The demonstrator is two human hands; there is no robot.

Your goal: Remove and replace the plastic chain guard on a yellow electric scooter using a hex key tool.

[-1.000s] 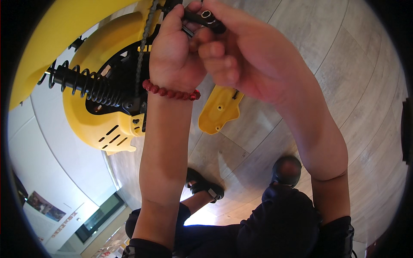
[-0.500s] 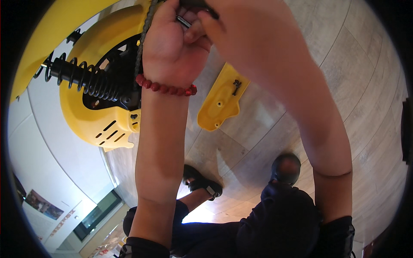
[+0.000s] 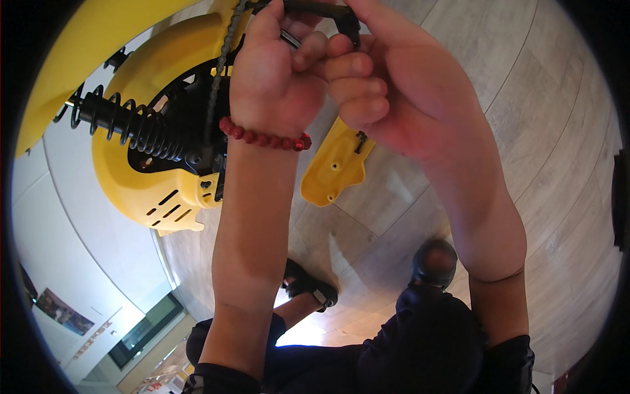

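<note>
1. Reaching past the dark trousers (image 3: 426, 335), the 2 bare forearms (image 3: 252, 217) ran up to the top of the view, with a red bead bracelet (image 3: 262, 139) around the left wrist.
2. The left hand (image 3: 279, 72) showed its palm, fingers partly curled, and a short metal rod (image 3: 290, 39) appeared between thumb and fingers. Whether that grip had closed on the rod could not be told, because the fingers overlapped and the upper edge cut the hand off.
3. The right hand (image 3: 407, 85) had the bent end of a black angled tool (image 3: 344, 18) pinched between thumb and forefinger, its other 3 fingers folded below.
4. That tool spanned the gap between the 2 hands, at the upper edge of the view.
5. Just left of the left hand hung a dark chain (image 3: 219, 79), near a yellow curved guard (image 3: 111, 171). A black coil-spring shock absorber (image 3: 125, 125) slanted across the guard.
6. Between the forearms, a yellow cover (image 3: 325, 174) lay on the wood-look floor (image 3: 571, 164), with small dark pieces (image 3: 360, 141) on it.
7. 2 dark shoes (image 3: 434, 262) stood on the floor, apart.
8. Farthest off, at left, was a white wall (image 3: 65, 197).
</note>
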